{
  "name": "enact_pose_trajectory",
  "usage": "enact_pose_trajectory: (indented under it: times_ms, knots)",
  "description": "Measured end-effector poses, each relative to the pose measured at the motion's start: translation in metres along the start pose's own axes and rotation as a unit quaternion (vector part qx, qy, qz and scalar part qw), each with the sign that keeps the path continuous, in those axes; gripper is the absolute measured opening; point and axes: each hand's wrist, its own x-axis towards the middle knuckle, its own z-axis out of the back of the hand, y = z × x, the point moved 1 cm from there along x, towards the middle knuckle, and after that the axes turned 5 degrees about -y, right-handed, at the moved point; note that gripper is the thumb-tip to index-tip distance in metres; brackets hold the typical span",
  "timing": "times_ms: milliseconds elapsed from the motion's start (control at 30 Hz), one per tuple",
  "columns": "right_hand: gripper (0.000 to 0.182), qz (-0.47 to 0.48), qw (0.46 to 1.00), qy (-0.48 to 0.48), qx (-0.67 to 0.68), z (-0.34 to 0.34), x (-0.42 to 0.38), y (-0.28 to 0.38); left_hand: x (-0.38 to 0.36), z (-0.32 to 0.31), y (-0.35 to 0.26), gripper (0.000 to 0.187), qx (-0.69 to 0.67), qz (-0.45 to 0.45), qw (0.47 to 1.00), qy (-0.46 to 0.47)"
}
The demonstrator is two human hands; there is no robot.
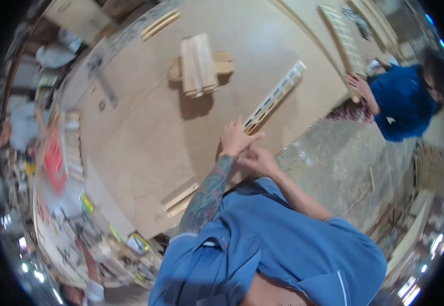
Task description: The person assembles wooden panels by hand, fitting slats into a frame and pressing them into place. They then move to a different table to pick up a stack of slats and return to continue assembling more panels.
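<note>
Resting at the near end of a long pale slotted wooden strip point(275, 97) on the broad plywood table point(145, 132), the left hand point(236, 138) is spreading its fingers wide. The right hand point(257, 160) is touching it, grip unclear. Stacked wooden blocks point(199, 64) are sitting farther off.

Both arms reach forward, bent at the elbows, the hands meeting in front of the chest. The left hand point(236, 138) is spread, fingers extended — the right hand point(256, 160) sits just beneath, loosely curled, touching it.
</note>
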Motion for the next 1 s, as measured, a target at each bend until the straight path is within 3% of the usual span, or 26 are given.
enact_pose_trajectory:
  times_ms: [67,100,167,233,333,400,433,500,567,700,767,833,867,933,967,1000]
  knots:
    - [0.049,0.06,0.995,0.064,0.039,-0.024,-0.025,0.019,-0.013,0.019,0.021,0.055,0.168,-0.121,0.978,-0.014]
    - [0.044,0.1,0.986,0.1,0.082,-0.032,-0.031,0.026,-0.025,0.036,0.043,0.055,0.173,-0.095,0.98,-0.029]
    - [0.041,0.133,0.987,0.078,0.034,-0.037,-0.034,0.026,-0.06,0.079,0.096,0.046,0.121,-0.139,0.982,-0.05]
    - [0.04,0.07,0.993,0.038,0.091,-0.033,-0.038,0.023,-0.12,0.141,0.14,0.044,0.137,0.005,0.99,0.034]
    - [0.039,0.067,0.994,-0.012,0.09,-0.04,-0.044,0.013,-0.226,0.199,0.208,0.049,0.109,0.073,0.989,-0.063]
    - [0.039,0.067,0.994,-0.013,0.084,-0.061,-0.052,0.02,-0.265,0.218,0.266,0.059,0.036,0.195,0.974,-0.108]
    - [0.039,0.059,0.995,-0.014,0.075,-0.072,-0.057,0.024,-0.266,0.224,0.291,0.059,0.033,0.197,0.973,-0.113]
    - [0.04,0.049,0.997,-0.017,0.058,-0.093,-0.065,0.039,-0.249,0.239,0.338,0.066,0.033,0.186,0.943,-0.274]
    - [0.039,0.069,0.997,0.029,0.011,-0.12,-0.07,0.069,-0.208,0.263,0.371,0.062,0.084,0.275,0.902,-0.321]
    - [0.039,0.136,0.985,0.077,-0.076,-0.149,-0.076,0.127,-0.207,0.342,0.357,0.059,0.145,0.348,0.84,-0.391]
    - [0.043,0.195,0.976,0.023,-0.093,-0.151,-0.069,0.137,-0.229,0.362,0.368,0.057,0.163,0.361,0.825,-0.404]
    - [0.059,0.286,0.948,-0.033,-0.138,-0.148,-0.055,0.147,-0.27,0.359,0.376,0.043,0.156,0.278,0.85,-0.42]
    - [0.066,0.325,0.928,-0.066,-0.17,-0.149,-0.05,0.162,-0.282,0.352,0.369,0.043,0.154,0.279,0.855,-0.408]
    - [0.079,0.368,0.893,-0.101,-0.237,-0.152,-0.054,0.198,-0.302,0.336,0.343,0.03,0.119,0.051,0.927,-0.352]
    - [0.084,0.379,0.879,-0.104,-0.27,-0.152,-0.053,0.209,-0.307,0.324,0.334,0.03,0.11,0.052,0.934,-0.337]
    - [0.084,0.364,0.883,-0.1,-0.278,-0.15,-0.046,0.201,-0.309,0.31,0.322,0.028,0.106,-0.01,0.956,-0.274]
